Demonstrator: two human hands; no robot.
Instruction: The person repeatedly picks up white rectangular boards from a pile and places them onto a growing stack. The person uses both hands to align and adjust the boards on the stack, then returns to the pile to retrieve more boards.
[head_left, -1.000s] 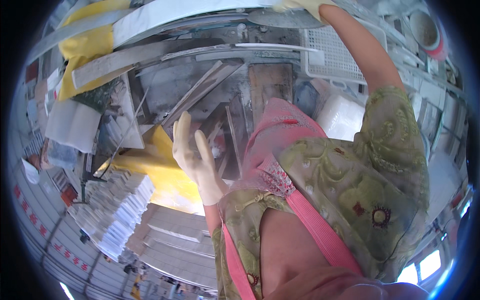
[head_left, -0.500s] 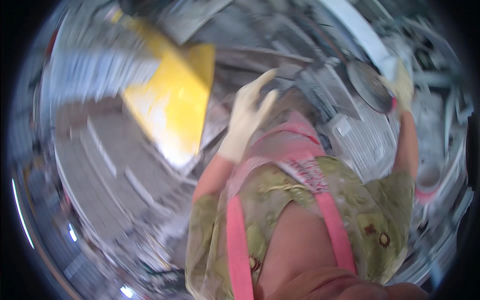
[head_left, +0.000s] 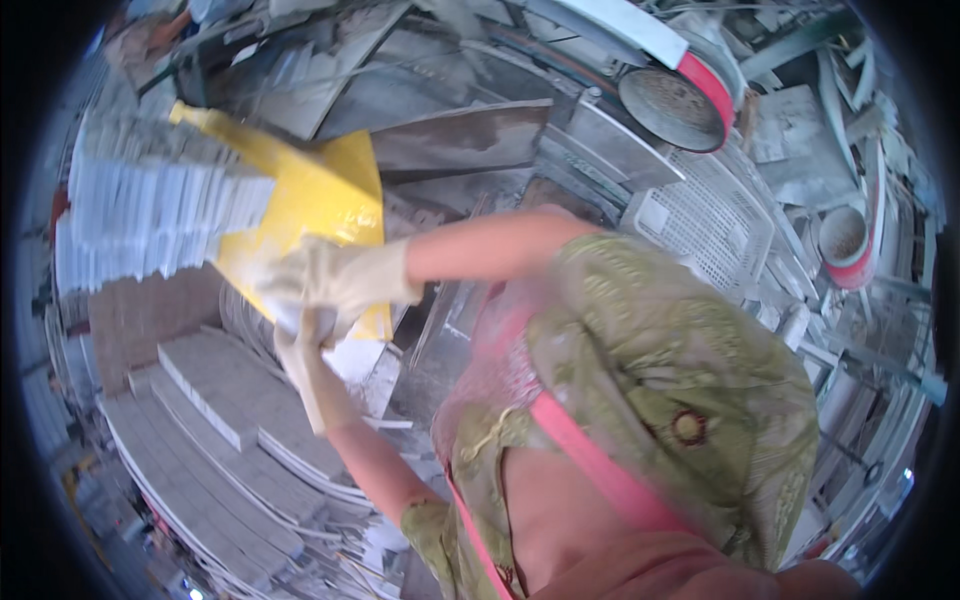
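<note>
Both my hands wear pale cream gloves and meet at the left, in front of a bright yellow panel with a narrow arm running to the upper left. My right hand reaches across from the right, its blurred fingers bent over a small whitish thing. From below, my left hand closes its fingers against the same whitish thing. What kind of thing it is, I cannot make out. The gloves cover part of the panel's lower edge.
A stack of thin white strips stands left of the panel. Long grey boards lie below it. Toward the upper right are a round pan with a red rim, a perforated white tray and a small red-rimmed cup.
My right hand has swung from beside the round pan across to the left. My left hand, open before, has moved down and left and closed. The view has turned, and my body now appears farther right.
</note>
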